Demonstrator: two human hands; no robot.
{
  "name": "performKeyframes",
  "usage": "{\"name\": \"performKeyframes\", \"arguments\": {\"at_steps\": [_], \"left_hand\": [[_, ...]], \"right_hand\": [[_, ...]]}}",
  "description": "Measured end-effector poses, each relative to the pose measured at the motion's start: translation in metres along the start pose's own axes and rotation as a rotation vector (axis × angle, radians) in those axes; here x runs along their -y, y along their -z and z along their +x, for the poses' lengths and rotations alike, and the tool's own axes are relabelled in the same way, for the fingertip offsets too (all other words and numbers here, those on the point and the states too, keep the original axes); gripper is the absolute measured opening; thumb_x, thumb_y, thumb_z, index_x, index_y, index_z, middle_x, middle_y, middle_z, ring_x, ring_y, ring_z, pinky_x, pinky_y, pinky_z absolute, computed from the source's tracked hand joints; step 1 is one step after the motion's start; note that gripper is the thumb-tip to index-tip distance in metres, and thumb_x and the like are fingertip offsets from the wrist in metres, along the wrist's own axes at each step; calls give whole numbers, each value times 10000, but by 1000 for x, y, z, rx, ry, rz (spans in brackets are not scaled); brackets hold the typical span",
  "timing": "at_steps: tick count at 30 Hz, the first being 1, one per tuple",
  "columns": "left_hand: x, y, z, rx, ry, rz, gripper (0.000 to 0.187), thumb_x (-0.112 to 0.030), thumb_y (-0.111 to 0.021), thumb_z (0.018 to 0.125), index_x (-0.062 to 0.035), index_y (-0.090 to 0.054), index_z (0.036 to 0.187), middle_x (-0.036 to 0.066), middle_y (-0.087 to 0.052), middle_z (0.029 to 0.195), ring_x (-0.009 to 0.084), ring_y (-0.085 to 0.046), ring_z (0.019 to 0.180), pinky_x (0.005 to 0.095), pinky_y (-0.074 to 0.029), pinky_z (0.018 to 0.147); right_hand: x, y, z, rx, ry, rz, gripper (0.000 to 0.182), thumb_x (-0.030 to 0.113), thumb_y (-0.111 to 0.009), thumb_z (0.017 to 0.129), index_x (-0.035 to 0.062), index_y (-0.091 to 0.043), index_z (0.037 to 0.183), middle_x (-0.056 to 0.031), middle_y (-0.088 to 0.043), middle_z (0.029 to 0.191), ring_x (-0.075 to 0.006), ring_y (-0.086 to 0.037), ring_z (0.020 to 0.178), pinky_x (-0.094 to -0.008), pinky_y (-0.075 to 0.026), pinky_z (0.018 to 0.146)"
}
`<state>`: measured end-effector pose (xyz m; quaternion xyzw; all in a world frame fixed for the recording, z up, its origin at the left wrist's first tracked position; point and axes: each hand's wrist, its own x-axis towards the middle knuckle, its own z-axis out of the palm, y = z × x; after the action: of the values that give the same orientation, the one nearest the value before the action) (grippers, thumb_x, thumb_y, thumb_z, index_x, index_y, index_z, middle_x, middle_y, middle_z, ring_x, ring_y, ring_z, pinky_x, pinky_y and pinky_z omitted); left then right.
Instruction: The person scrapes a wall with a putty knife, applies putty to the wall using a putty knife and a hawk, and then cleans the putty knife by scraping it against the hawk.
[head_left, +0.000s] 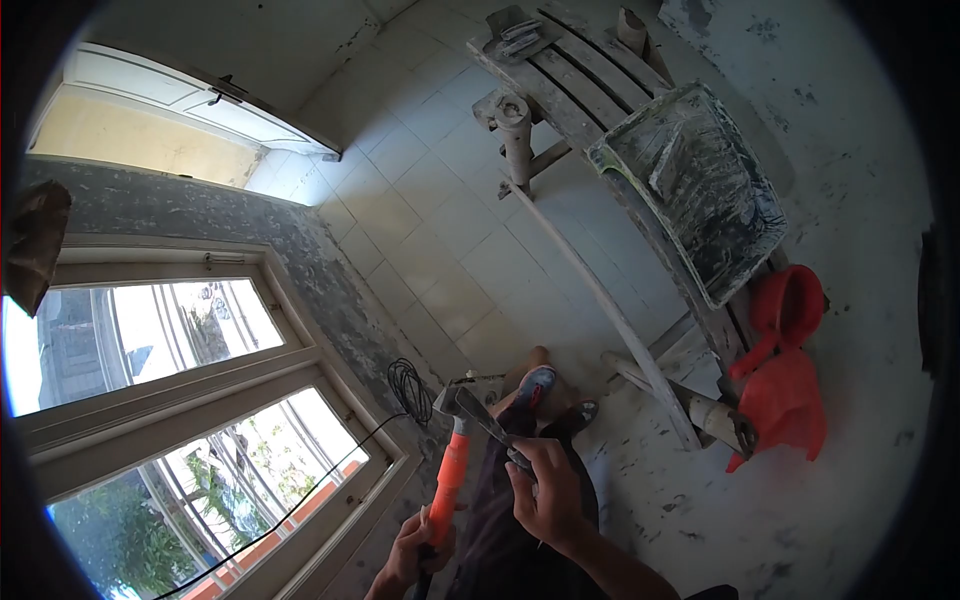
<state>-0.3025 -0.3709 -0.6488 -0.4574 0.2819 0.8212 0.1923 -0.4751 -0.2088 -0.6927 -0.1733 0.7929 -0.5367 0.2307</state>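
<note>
My left hand (422,543) is wrapped round the orange handle of a hammer (447,490), which stands head up in front of my legs. In my right hand (550,492), fingers closed, is a tool with a flat, dark blade (484,414), like a scraper or putty knife. Its blade end overlaps the metal hammer head in this view. Most of the scraper's handle is hidden by my fingers. Below the tools show my dark trousers and shoes (538,384).
At the right stands a slatted wooden bench (575,85) holding a plaster-crusted tray (690,190). Beside it are a red dipper (790,310) and a red container (790,405). A coiled black cable (408,390) hangs by the window frame (320,350) on the left. A door (190,90) stands ajar.
</note>
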Motion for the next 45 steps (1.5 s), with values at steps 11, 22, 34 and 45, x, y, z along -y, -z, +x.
{"name": "performKeyframes", "arguments": {"at_steps": [11,22,34,45], "left_hand": [[11,12,-7,-64,-109,28,693,-494,-584,969,54,-440,1369,6,-431,670,70,-353,423,243,-249,378],[13,11,-5,-63,-99,-12,691,-469,-626,936,18,-429,1385,19,-413,638,96,-343,393,258,-264,372],[13,21,-2,-101,-132,80,699,-467,-637,923,44,-439,1357,16,-408,618,101,-349,383,263,-265,361],[9,21,-5,-91,-195,162,709,-483,-593,962,113,-453,1318,17,-450,638,81,-379,419,243,-261,379]], "right_hand": [[-34,5,3,64,-186,-199,311,61,-630,904,63,-608,1213,-154,-613,994,-342,-666,853,-402,-556,713],[-36,0,7,-48,-128,-182,311,49,-637,893,80,-636,1202,-117,-622,968,-315,-669,822,-389,-561,684],[-43,13,9,-90,-62,-144,319,54,-669,856,107,-671,1171,-109,-648,970,-283,-695,832,-357,-566,654],[-55,37,25,-67,85,-171,322,76,-674,853,122,-680,1172,-73,-657,941,-238,-688,763,-343,-556,629]]}}
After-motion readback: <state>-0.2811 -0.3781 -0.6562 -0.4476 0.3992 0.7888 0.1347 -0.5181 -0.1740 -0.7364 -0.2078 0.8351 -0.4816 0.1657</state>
